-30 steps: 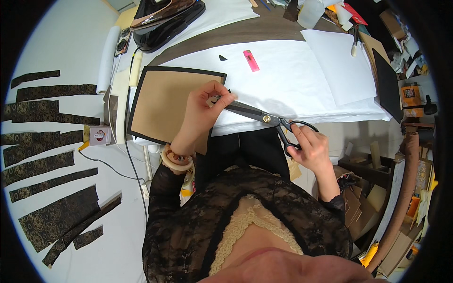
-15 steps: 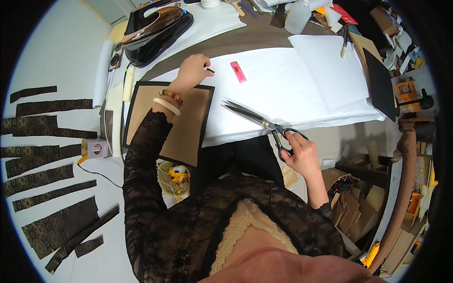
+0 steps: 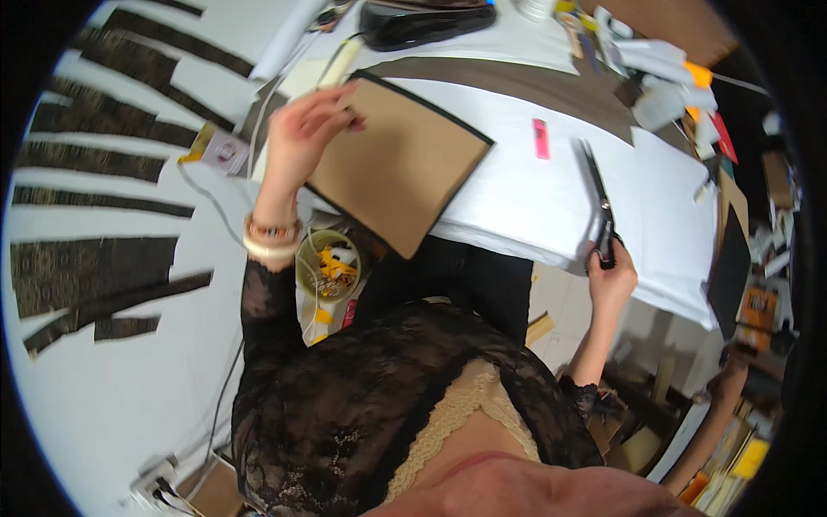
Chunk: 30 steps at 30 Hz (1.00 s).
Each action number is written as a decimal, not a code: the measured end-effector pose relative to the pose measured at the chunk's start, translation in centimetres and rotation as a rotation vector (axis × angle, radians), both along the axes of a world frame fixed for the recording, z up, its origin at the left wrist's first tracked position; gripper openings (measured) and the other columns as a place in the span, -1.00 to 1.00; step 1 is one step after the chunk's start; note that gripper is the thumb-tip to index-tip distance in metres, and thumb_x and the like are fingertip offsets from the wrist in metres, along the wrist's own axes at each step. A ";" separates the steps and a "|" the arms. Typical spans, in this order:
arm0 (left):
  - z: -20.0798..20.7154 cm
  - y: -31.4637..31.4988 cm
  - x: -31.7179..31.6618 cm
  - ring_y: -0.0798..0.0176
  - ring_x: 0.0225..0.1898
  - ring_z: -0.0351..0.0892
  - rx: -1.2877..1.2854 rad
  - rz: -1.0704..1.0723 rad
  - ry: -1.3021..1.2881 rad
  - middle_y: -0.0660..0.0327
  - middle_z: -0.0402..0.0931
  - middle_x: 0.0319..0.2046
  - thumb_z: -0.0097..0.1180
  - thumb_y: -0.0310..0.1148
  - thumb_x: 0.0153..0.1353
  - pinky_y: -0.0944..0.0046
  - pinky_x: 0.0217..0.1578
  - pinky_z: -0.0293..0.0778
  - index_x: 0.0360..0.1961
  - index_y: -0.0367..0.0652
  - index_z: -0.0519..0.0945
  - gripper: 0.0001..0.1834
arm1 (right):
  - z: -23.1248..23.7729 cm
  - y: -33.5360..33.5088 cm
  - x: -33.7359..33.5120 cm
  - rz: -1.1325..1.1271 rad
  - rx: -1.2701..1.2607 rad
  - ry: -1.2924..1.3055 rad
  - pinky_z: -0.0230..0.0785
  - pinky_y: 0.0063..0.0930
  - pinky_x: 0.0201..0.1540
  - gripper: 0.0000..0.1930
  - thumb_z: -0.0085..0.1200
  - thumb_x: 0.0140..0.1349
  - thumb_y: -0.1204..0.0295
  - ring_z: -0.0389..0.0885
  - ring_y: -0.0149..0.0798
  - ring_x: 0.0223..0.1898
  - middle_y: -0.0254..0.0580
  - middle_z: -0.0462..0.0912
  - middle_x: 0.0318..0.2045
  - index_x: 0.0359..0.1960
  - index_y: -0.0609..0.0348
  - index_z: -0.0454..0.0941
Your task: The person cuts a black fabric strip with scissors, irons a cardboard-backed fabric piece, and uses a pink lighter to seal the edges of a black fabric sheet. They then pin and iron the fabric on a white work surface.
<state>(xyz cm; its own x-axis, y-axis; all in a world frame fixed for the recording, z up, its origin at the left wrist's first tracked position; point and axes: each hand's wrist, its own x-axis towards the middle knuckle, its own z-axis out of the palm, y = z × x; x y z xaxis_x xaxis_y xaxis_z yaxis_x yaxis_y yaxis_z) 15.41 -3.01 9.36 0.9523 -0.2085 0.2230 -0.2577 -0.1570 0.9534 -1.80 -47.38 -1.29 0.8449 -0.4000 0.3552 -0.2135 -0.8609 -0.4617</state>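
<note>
Scissors [image 3: 606, 208] clasped in the curled right hand [image 3: 613, 274] over white covering [image 3: 508, 189], seemed wise to point the blades [image 3: 595, 174] clear of the left hand [image 3: 303, 133], too blurred to tell if spread or pinching anything, raised by the black-edged tan board [image 3: 398, 168].

The black scissors [image 3: 604, 203] are held by their handles, blades nearly together and pointed forward. The brown, black-edged board [image 3: 409, 168] is laid aslant to their left, one corner extended past the tabletop [image 3: 508, 76].
</note>
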 end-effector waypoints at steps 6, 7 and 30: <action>-12.4 12.7 -14.4 0.27 -0.35 0.63 -0.217 0.609 0.224 0.24 0.58 -0.46 0.11 -0.48 0.29 0.25 -0.21 0.58 -0.34 -0.25 0.51 -0.92 | -0.9 -1.2 4.2 -0.008 -0.204 0.036 0.50 -0.22 -0.30 -0.64 0.32 -0.01 0.36 0.66 -0.06 -0.43 -0.04 0.66 -0.44 -0.20 0.32 0.63; -14.5 13.5 -17.0 0.27 -0.38 0.63 -0.174 0.614 0.291 0.23 0.58 -0.47 0.08 -0.43 0.33 0.24 -0.25 0.60 -0.34 -0.21 0.50 -0.90 | -0.8 -0.9 3.9 -0.002 -0.218 0.075 0.50 -0.22 -0.29 -0.64 0.32 -0.01 0.36 0.67 -0.05 -0.42 -0.03 0.66 -0.44 -0.19 0.32 0.63; -34.9 18.3 -20.1 -0.09 -0.40 0.66 0.769 0.783 0.513 -0.11 0.65 -0.37 0.10 -0.23 0.28 -0.01 -0.35 0.51 -0.23 -0.28 0.69 -0.70 | -1.8 21.8 3.6 0.496 1.697 0.635 0.49 -0.46 -0.08 -0.52 0.01 0.38 0.10 0.61 -0.34 -0.16 -0.12 0.64 -0.18 0.01 0.38 0.46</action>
<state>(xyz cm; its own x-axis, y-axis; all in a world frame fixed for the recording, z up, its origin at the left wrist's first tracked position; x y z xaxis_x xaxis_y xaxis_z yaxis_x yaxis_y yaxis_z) -4.65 15.31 -25.51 0.8212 0.5518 -0.1458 0.5411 -0.6716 0.5062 1.79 -25.58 -3.13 0.8089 0.3460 -0.4754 -0.5802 0.3380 -0.7411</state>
